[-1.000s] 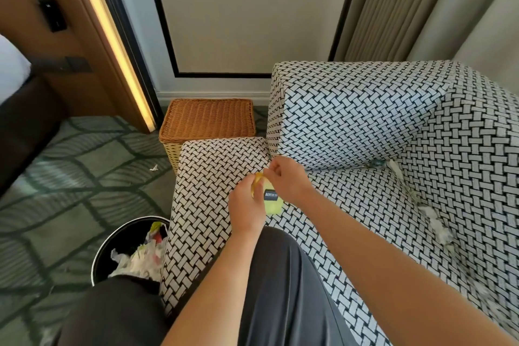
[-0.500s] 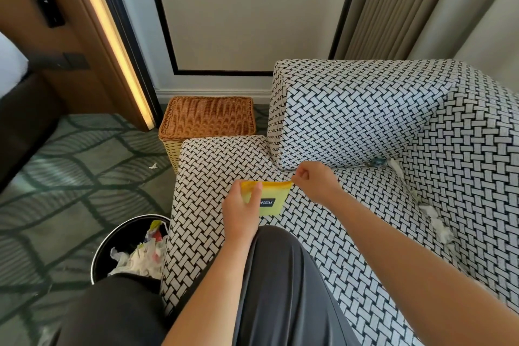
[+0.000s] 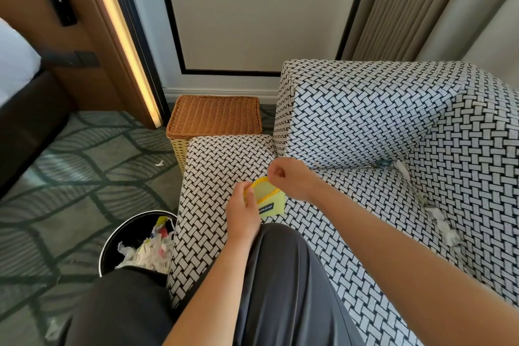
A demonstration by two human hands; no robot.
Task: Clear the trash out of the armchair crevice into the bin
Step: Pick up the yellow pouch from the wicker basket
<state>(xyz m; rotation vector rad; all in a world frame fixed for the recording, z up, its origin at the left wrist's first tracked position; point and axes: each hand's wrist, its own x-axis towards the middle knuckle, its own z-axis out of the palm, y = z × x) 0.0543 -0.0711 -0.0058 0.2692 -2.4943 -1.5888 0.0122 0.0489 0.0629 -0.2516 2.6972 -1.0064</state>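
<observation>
1. A person kneels on the armchair [image 3: 365, 126], one knee on the seat, holding a small yellow bag [image 3: 268, 201] above the seat's front left corner.
2. The left hand [image 3: 243, 212] has its fingers curled round the bag's left edge; the right hand [image 3: 289, 177] is closed in a pinch on the opposite rim, so the mouth stands open between them.
3. The bag's inside looks bare, though the bottom cannot be seen.
4. Trash remains in the crevice: a blue scrap [image 3: 383, 163] sits wedged at the back corner where armrest and backrest meet, with a white strip [image 3: 403, 170] just beside it.
5. More crumpled tissue [image 3: 442, 222] lies farther along the same seam, towards the camera.
6. The bin [image 3: 112, 247] stands on the carpet against the chair's left side, already part-filled with wrappers and paper.
7. A small white scrap [image 3: 159, 163] lies on the carpet near a wicker basket [image 3: 214, 115].
8. Judging from this, the job is partly done: some rubbish is binned, but the crevice pieces are yet to be picked out, and the bag itself is not yet in the bin.
</observation>
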